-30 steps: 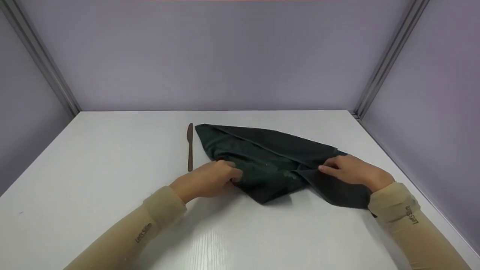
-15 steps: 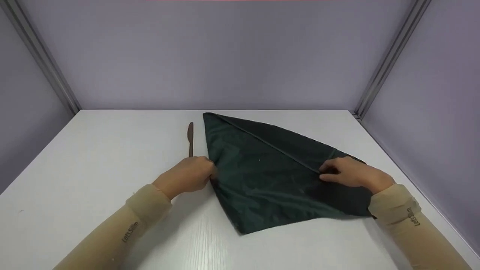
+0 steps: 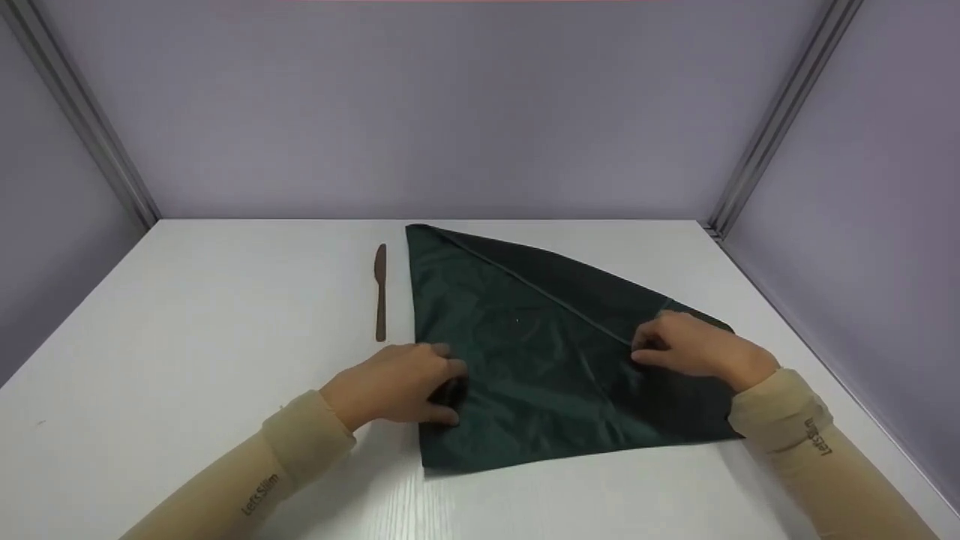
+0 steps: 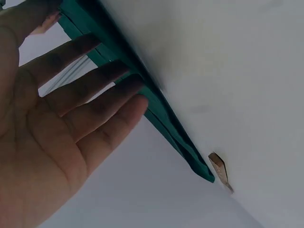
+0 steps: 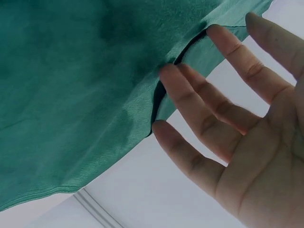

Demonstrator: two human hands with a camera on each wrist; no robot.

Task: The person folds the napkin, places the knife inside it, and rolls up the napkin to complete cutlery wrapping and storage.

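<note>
A dark green cloth (image 3: pixel 540 360) lies spread on the white table (image 3: pixel 195 322), folded over along a diagonal edge. My left hand (image 3: pixel 439 382) rests on its left border near the front corner. In the left wrist view the left hand's fingers (image 4: pixel 102 111) are straight and touch the cloth's edge (image 4: pixel 161 118). My right hand (image 3: pixel 656 346) lies on the right part of the cloth at the diagonal fold. In the right wrist view its fingers (image 5: pixel 209 118) are extended and touch the green fabric (image 5: pixel 71 95). Neither hand grips anything.
A slim brown knife (image 3: pixel 380 292) lies on the table just left of the cloth, pointing away from me; its tip (image 4: pixel 217 166) shows in the left wrist view. Purple walls with metal corner posts (image 3: pixel 780 112) close in the table on three sides.
The cloth went from bunched to spread flat, its front corner shifting left. My left hand let go of the edge and moved nearer, onto the cloth. The right hand barely moved.
</note>
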